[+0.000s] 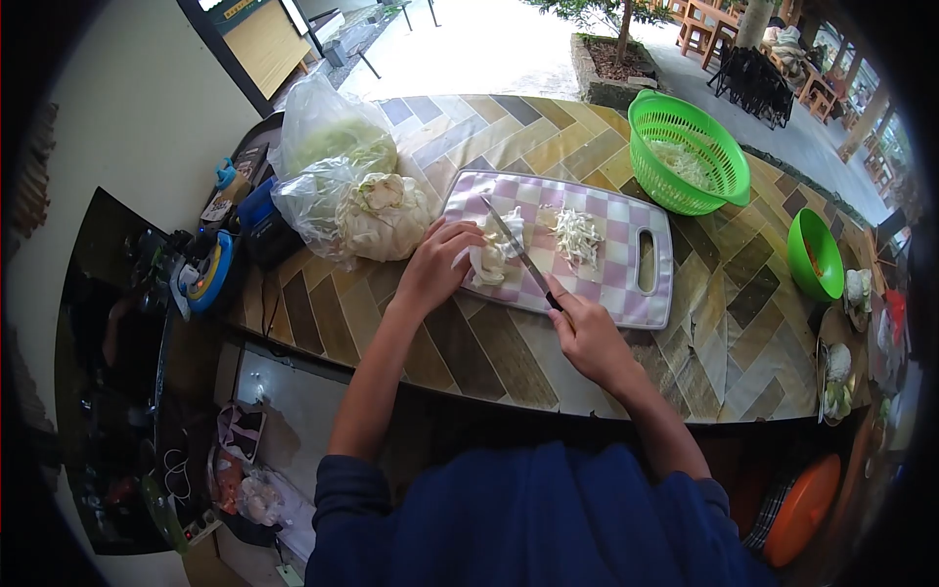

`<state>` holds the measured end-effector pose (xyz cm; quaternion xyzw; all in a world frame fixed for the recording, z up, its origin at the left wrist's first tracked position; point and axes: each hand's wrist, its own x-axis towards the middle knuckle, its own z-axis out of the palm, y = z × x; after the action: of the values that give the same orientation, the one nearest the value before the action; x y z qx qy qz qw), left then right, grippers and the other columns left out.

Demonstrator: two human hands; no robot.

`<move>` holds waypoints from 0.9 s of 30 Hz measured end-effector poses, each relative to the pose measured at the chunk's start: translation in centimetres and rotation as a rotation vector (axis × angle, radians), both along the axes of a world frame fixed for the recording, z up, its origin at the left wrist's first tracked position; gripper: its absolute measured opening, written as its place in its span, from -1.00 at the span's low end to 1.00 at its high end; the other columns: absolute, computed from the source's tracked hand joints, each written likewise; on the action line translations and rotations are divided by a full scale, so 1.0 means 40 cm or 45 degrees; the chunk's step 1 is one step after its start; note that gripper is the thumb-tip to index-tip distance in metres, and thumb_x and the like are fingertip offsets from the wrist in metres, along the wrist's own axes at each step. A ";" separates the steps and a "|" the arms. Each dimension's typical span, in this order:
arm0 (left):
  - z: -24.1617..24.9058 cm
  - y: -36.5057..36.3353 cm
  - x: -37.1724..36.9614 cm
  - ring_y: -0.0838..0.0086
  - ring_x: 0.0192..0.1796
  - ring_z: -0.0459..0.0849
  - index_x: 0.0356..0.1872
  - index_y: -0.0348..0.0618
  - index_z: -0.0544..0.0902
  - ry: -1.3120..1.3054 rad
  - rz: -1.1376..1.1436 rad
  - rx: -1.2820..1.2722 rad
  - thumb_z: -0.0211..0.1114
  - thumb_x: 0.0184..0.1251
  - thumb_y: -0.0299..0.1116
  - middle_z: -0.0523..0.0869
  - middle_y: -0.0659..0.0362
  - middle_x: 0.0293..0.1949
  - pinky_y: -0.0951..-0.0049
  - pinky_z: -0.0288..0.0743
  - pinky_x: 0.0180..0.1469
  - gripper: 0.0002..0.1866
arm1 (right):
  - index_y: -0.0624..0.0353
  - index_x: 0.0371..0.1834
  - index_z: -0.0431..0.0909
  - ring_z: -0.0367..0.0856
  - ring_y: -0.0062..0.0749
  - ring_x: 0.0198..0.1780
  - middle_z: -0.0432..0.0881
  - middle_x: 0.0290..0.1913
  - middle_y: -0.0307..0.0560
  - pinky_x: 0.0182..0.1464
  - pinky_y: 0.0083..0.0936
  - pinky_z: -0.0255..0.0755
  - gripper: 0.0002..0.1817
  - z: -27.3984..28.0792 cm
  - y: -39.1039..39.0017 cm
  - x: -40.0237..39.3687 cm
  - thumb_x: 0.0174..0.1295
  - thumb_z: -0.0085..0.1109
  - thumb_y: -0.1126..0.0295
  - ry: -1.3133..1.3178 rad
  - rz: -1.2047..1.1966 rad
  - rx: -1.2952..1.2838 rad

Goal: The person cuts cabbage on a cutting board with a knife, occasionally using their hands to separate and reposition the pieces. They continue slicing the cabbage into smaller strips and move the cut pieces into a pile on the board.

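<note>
A knife [522,260] is in my right hand [591,338], its fingers wrapped round the dark handle. The blade slants up and left across a pink-and-white checked cutting board [616,293]. My left hand [436,262] presses pale cabbage pieces [486,266] against the board's left side, fingertips close to the blade. Some cut cabbage lies just beyond the blade. To the right of the knife sits a small heap of shredded cabbage [577,238]. A cut cabbage head [383,217] rests left of the board, against a clear plastic bag [328,147] with more pale green produce inside.
A green colander [690,132] with shredded cabbage stands behind the board's right end. Further right are a green bowl [815,254] and plates with vegetables. Electrical gear [210,269] with a blue rim sits at the left edge. An orange round object [802,511] is below the tabletop.
</note>
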<state>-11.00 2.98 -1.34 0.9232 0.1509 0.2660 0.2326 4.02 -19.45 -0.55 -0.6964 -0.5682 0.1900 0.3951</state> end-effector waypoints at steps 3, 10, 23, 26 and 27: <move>0.007 -0.014 0.005 0.23 0.24 0.59 -0.21 -0.16 0.61 -0.012 0.029 0.088 0.30 0.08 -0.63 0.70 0.15 0.04 0.16 0.28 0.44 -0.77 | 0.20 0.47 0.25 0.59 0.20 -0.21 0.58 -0.24 0.30 -0.09 -0.07 0.41 -0.43 -0.002 0.007 -0.009 0.38 0.02 0.45 -0.040 -0.003 -0.043; -0.023 0.004 0.016 0.10 0.25 0.59 -0.22 -0.26 0.58 0.023 -0.022 0.042 0.16 0.08 -0.72 0.70 0.01 0.05 0.19 0.51 0.23 -0.77 | 0.16 0.50 0.21 0.59 0.16 -0.27 0.55 -0.29 0.23 -0.14 -0.07 0.46 -0.42 0.014 0.004 -0.019 0.40 0.01 0.44 -0.129 0.021 -0.061; -0.029 0.012 0.015 0.01 0.19 0.60 -0.15 -0.24 0.59 -0.007 -0.016 -0.117 0.09 0.07 -0.76 0.66 -0.07 0.13 0.16 0.54 0.17 -0.67 | 0.23 0.52 0.13 0.63 0.16 -0.27 0.53 -0.26 0.25 -0.18 -0.07 0.54 -0.35 0.001 0.043 -0.050 0.32 -0.05 0.55 -0.338 -0.006 -0.283; -0.032 0.019 0.017 0.03 0.21 0.59 -0.15 -0.25 0.60 -0.010 -0.015 -0.132 0.08 0.06 -0.77 0.67 -0.07 0.10 0.15 0.53 0.18 -0.67 | 0.24 0.52 0.13 0.64 0.17 -0.27 0.54 -0.25 0.26 -0.17 -0.08 0.55 -0.32 -0.005 0.047 -0.051 0.27 -0.06 0.58 -0.335 -0.008 -0.272; -0.033 0.018 0.018 0.04 0.22 0.59 -0.15 -0.26 0.60 -0.008 -0.010 -0.136 0.07 0.06 -0.77 0.68 -0.08 0.09 0.15 0.53 0.18 -0.67 | 0.24 0.52 0.12 0.64 0.17 -0.27 0.54 -0.26 0.26 -0.17 -0.08 0.55 -0.32 -0.006 0.044 -0.048 0.27 -0.06 0.58 -0.328 -0.009 -0.273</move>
<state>-10.27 3.69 -2.66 0.9093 0.1606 0.2594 0.2829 2.10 -17.70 -0.79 -0.7552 -0.5881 0.1573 0.2430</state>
